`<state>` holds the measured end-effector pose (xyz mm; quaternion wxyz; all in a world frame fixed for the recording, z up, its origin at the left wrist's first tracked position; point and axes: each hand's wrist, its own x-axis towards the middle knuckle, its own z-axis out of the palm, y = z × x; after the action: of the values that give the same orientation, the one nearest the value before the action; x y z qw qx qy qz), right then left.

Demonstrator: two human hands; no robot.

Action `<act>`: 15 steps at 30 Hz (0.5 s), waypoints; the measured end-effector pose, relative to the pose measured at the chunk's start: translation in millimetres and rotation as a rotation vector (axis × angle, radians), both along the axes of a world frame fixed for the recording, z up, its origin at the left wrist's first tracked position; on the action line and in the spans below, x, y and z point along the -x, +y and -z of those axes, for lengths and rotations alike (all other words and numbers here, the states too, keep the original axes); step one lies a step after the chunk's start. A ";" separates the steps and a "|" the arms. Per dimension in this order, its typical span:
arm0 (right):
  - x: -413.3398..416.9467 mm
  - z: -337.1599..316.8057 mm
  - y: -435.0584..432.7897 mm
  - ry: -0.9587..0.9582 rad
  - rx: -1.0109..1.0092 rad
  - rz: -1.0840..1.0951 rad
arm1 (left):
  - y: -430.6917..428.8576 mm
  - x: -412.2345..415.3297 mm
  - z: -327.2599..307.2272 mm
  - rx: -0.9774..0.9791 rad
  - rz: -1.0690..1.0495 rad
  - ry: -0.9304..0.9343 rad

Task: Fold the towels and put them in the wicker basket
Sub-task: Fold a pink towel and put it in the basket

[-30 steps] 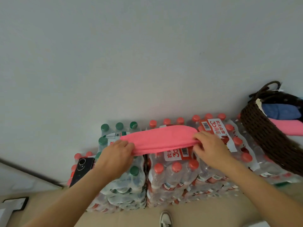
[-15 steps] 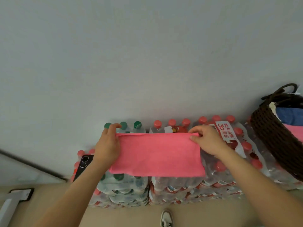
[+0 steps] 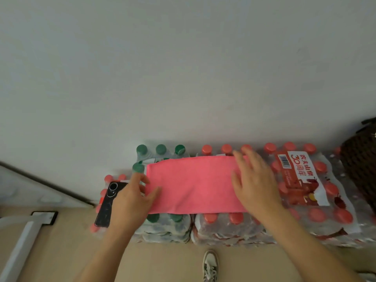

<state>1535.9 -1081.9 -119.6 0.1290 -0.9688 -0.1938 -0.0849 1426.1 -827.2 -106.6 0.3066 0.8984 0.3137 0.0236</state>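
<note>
A pink towel (image 3: 193, 184), folded into a long rectangle, lies flat on top of shrink-wrapped packs of water bottles (image 3: 317, 216). My left hand (image 3: 132, 200) is at the towel's left end, thumb on the cloth and fingers at its edge. My right hand (image 3: 254, 180) lies flat with spread fingers on the towel's right end. The dark wicker basket (image 3: 362, 159) shows only partly at the right edge, on the bottle packs; its inside is out of view.
A black phone (image 3: 107, 202) lies on the bottle packs just left of my left hand. A white wall stands directly behind the packs. Below are a beige floor, my shoe (image 3: 210, 265) and a white frame (image 3: 24, 237) at the lower left.
The towel went from a bunched strip to a flat rectangle spread on the bottle packs. Both hands let go of its far corners and came down onto its ends. The view shifted left.
</note>
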 end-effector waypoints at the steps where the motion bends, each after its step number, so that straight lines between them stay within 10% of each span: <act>1: 14.0 7.9 2.2 0.034 0.053 -0.043 | -3.6 6.9 1.6 -0.012 0.022 0.016; 15: 30.3 9.3 15.2 0.431 0.299 -0.052 | 10.4 20.0 22.2 -0.255 0.222 -0.136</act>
<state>1505.5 -1066.7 -128.9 0.0249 -0.9675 -0.1971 0.1566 1406.1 -816.9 -128.8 0.2113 0.9555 0.1854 0.0899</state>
